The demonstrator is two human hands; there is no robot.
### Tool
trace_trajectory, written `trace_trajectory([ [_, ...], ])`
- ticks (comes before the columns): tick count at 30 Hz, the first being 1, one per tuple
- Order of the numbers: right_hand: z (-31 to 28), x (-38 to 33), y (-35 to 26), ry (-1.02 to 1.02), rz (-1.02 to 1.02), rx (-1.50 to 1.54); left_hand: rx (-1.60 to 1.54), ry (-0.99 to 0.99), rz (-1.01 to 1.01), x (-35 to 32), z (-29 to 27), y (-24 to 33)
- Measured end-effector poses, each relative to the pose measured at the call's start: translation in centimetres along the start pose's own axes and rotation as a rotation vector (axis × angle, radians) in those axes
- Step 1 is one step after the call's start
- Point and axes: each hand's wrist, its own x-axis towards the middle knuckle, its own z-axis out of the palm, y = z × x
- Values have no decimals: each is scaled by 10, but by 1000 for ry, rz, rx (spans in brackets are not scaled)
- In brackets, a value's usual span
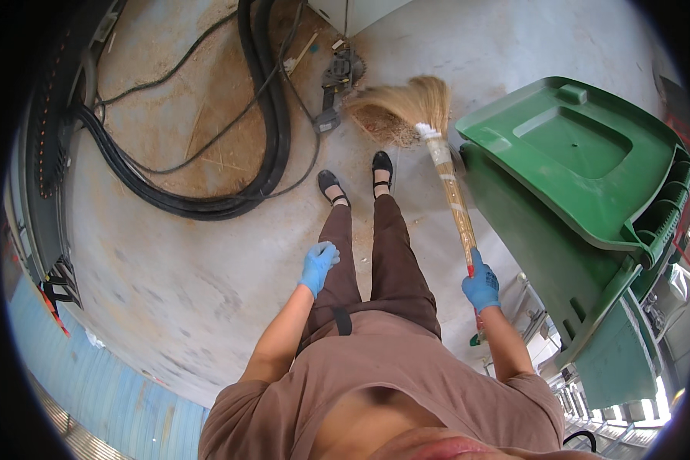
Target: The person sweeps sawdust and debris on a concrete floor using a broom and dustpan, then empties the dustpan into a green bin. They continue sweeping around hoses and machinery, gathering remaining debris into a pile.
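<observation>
1. Head view: from where I stand, the person's right hand (481, 285), in a blue glove, has its fingers wrapped round the lower part of a straw broom's handle, beside the right hip
2. That broom (445, 165) slants up and away from the hand, past the right side of the legs; its tan bristles (410, 98) fan out toward the left, over and beside a heap of brownish debris (387, 126) on the grey floor (130, 245)
3. Over at the left thigh, the left hand (319, 266), gloved in blue too, is held with its fingers curled inward, well apart from the broom; I cannot tell whether anything is pinched in them
4. Both black shoes (383, 165) are planted on the floor below the heap, under dark brown trousers (391, 253)
5. Just left of the bristles I see a dark power saw (337, 80) with a round toothed blade, and near it a thin strip of wood (305, 52)
6. Thick black hoses (272, 115) curve across the floor to the left, with a thinner black cord (314, 153) looping over them and brown dust (215, 77) spread around
7. To the right of the broom is a large green bin (529, 238), its green lid (575, 144) lying over the top, close to the bristles but apart from them
</observation>
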Motion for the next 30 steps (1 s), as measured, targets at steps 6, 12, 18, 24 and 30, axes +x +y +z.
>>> trace_trajectory([
  [6,-7,84,-73,256,-118,227,-4,11,-41,-4,-9,-16],
  [12,-63,247,-177,208,-200,215,-43,54,-66,0,-25,-24],
  [18,20,207,-133,-23,-259,-25,-72,85,-93,-5,-41,-41],
  [24,76,63,-55,-239,-137,91,-63,62,-75,-3,-52,-50],
  [30,87,-26,-11,-11,-116,442,-33,65,-35,-14,-54,-54],
])
